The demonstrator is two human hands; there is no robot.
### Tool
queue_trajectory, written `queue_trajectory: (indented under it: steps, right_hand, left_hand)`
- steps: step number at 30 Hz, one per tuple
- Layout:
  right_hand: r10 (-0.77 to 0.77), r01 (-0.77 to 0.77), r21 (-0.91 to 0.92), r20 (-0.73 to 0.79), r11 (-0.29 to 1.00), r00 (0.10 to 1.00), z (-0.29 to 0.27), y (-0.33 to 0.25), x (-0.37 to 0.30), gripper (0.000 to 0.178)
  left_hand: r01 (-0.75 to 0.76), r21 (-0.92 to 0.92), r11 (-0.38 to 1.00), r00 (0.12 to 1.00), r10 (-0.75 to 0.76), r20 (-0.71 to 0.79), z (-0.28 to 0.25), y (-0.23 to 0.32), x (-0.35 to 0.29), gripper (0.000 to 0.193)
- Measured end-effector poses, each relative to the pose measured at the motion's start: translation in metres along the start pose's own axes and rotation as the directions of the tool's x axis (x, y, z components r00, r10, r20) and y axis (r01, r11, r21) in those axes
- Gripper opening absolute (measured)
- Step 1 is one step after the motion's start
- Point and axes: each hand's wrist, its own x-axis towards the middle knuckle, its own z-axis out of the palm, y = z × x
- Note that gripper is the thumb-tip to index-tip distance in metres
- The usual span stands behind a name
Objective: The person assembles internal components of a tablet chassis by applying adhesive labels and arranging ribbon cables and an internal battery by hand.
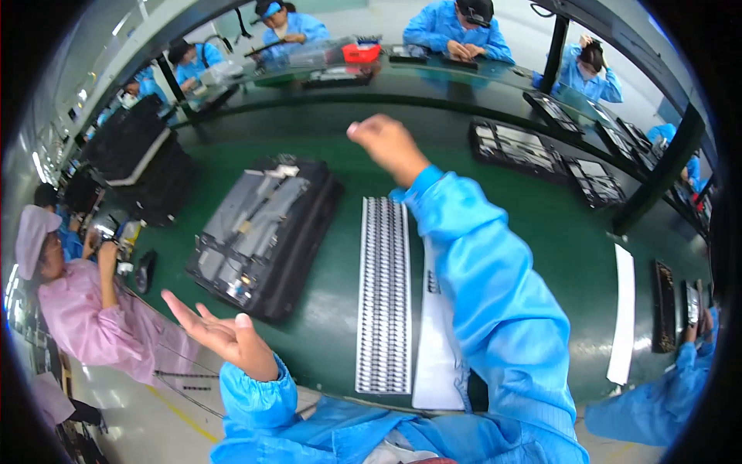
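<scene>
My left hand is raised palm up near the table's front edge, its fingers spread and holding nothing. It is nearest to a stack of black foam trays, whose top one carries grey flat device parts. My right hand reaches far over the table, to the right of the stack. Its fingers are pinched together, and whatever is between them is too small to make out. Below that hand lies a long white sheet with dense rows of small dark and silver pieces. Beside it, partly under my right sleeve, rests a white bag or sheet.
More black trays are piled at the left. Trays with parts stand at the back right, and a white strip lies on the right. A dark post rises there. A pink-clad co-worker sits left; blue-clad people work across the table.
</scene>
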Motion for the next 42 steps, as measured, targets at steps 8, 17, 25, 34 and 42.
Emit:
queue_trajectory:
  steps: [8,17,25,34,42]
  right_hand:
    - [-0.205,0.351,-0.291,0.432,0.890,0.878,-0.159,-0.018,-0.131,0.032]
    - [-0.142,0.359,-0.441,0.452,0.823,0.881,-0.130,-0.010,-0.200,0.040]
    - [-0.091,-0.351,-0.692,-0.515,0.631,0.852,-0.266,0.121,-0.106,0.037]
    - [0.143,-0.546,-0.406,-0.693,0.732,0.707,-0.280,0.175,-0.045,0.074]
    - [0.302,0.194,0.643,-0.576,0.741,0.759,-0.268,0.096,-0.051,0.016]
  left_hand:
    - [-0.343,-0.107,0.933,0.067,0.137,0.988,0.056,0.036,-0.025,0.069]
    - [-0.493,-0.239,0.837,-0.138,0.196,0.971,0.177,0.077,-0.009,0.054]
    - [-0.192,0.067,0.979,0.104,-0.047,0.993,0.339,-0.027,-0.036,0.060]
    - [0.189,0.231,0.954,0.325,-0.283,0.903,0.411,-0.084,-0.077,0.079]
    - [0.731,-0.357,0.582,0.554,-0.199,0.809,0.363,-0.038,-0.036,0.060]
